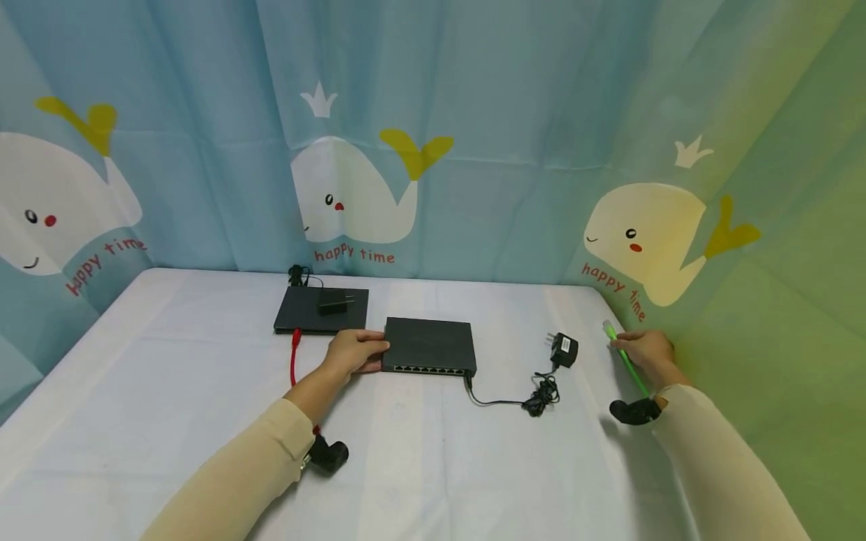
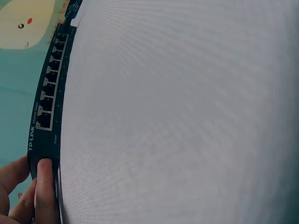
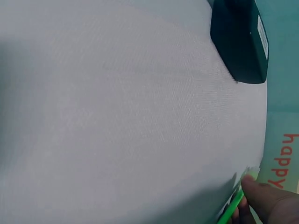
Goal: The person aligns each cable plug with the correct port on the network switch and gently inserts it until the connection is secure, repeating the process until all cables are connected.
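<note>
My left hand (image 1: 355, 351) grips the left end of a black network switch (image 1: 430, 346) on the table. In the left wrist view its row of ports (image 2: 50, 84) faces the camera, and fingers and thumb hold the near end. Over at the table's right side, my right hand (image 1: 647, 352) pinches a green network cable (image 1: 631, 362) just behind its clear plug (image 1: 609, 327). The right wrist view shows the thumb (image 3: 261, 191) against that cable; the plug is partly hidden there. A black power lead (image 1: 497, 403) runs from the switch's right front corner.
Between the switch and my right hand lies a black power adapter (image 1: 564, 350) with its lead bundled (image 1: 541, 394). Left of the switch, a second black box (image 1: 298, 309) carries another adapter (image 1: 333, 307). A red cable (image 1: 294, 364) passes under my left forearm. A whale-print curtain (image 1: 501, 210) hangs behind.
</note>
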{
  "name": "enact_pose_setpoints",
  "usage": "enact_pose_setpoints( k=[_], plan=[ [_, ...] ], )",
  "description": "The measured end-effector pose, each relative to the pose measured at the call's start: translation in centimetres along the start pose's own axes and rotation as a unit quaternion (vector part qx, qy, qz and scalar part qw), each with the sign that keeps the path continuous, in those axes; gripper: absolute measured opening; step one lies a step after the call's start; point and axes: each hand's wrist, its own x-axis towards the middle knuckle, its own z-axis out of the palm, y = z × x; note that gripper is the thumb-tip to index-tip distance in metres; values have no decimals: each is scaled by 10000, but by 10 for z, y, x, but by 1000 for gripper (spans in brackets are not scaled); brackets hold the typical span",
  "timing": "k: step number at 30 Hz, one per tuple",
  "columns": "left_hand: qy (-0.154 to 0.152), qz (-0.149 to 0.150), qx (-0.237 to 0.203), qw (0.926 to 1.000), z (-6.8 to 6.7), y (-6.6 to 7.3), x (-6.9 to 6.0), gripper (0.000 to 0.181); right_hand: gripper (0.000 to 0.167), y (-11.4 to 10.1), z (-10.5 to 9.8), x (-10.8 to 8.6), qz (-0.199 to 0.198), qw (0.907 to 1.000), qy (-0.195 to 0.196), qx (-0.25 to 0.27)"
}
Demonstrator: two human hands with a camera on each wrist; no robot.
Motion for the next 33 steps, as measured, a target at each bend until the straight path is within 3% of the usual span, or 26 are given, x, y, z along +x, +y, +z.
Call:
enact_pose_setpoints(
  k=[14,20,27,33],
  plan=[
    [-16,-11,-23,10000,0,1,-1,34,39,-3,6,4,413,9983,167,382],
    [-7,-27,-15,10000,0,1,-1,35,39,-5,2,4,466,9980,-15,435],
    [-16,-11,-37,10000,-1,0,-2,35,44,2,-1,14,683,9931,-334,896],
    [-13,-32,-22,10000,-1,1,-2,34,43,9,-6,13,579,9927,-489,938]
  ],
)
